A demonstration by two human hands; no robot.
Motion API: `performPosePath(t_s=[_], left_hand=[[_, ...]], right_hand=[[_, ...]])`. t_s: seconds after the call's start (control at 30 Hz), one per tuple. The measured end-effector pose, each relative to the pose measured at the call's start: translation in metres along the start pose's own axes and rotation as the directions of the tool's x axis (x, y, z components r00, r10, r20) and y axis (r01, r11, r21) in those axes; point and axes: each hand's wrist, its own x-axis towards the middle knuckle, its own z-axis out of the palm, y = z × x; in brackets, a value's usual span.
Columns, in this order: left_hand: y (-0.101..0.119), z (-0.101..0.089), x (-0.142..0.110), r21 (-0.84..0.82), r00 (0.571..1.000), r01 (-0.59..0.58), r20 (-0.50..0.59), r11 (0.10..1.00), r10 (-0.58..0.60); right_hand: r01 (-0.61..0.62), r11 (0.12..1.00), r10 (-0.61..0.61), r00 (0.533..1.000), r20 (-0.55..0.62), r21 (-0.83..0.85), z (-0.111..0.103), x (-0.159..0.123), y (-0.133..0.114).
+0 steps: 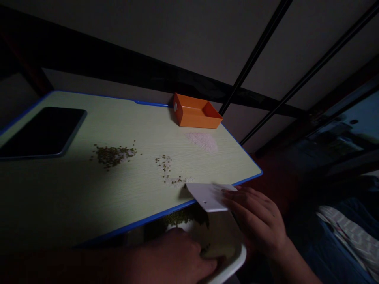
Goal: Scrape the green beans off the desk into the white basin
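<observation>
My right hand (257, 217) grips a thin white plastic scraper (207, 198) with a small hole, its edge down on the tabletop near the front rim. Fingers of my left hand (174, 256) close on the wall of a white container (227, 268), held just below the table edge. Small green beans (180, 217) lie inside it. Beside the scraper is a thin scatter of beans and white grains (176, 180), with more loose beans (164, 161) behind. Further left sits a bean pile (114, 156) mixed with some white grains. A patch of white, rice-like grains (203, 142) lies farther back.
The light wood-grain table (142, 130) has a blue rim. An orange open box (199, 118) stands at its back right corner, and a dark tablet (44, 132) lies at the left. Behind is a panelled wall (166, 31). Blue fabric (334, 244) is at lower right.
</observation>
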Motion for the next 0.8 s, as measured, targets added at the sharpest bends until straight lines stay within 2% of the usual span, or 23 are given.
performPosePath(t_s=[0.1, 0.3, 0.53, 0.6, 0.7, 0.8], left_hand=[[0.0, 0.0, -0.001, -0.03, 0.999, -0.021, 0.025, 0.999, 0.022], [0.007, -0.001, -0.003, 0.021, 0.997, 0.079, -0.014, 0.997, -0.079], [0.003, -0.003, 0.0, -0.021, 0.997, 0.035, 0.075, 0.999, -0.033], [0.002, 0.001, -0.001, -0.031, 0.999, 0.002, 0.039, 1.0, -0.001], [0.002, 0.005, -0.002, -0.024, 0.997, 0.009, -0.075, 1.0, -0.011], [0.003, 0.002, -0.003, 0.006, 0.997, 0.034, -0.074, 0.999, -0.034]], right_hand=[[0.001, 1.0, -0.001, 1.0, -0.007, -0.001, -0.001, 0.001, 0.0], [-0.01, 1.0, 0.01, 1.0, -0.015, -0.013, 0.002, 0.0, 0.001], [-0.014, 1.0, 0.014, 0.999, -0.031, 0.0, 0.007, 0.004, 0.002], [-0.014, 1.0, 0.014, 0.999, -0.031, 0.005, 0.008, 0.005, 0.003], [-0.018, 1.0, 0.018, 1.0, -0.021, 0.001, 0.009, 0.006, 0.004], [-0.022, 1.0, 0.022, 1.0, -0.022, -0.013, 0.01, 0.008, 0.004]])
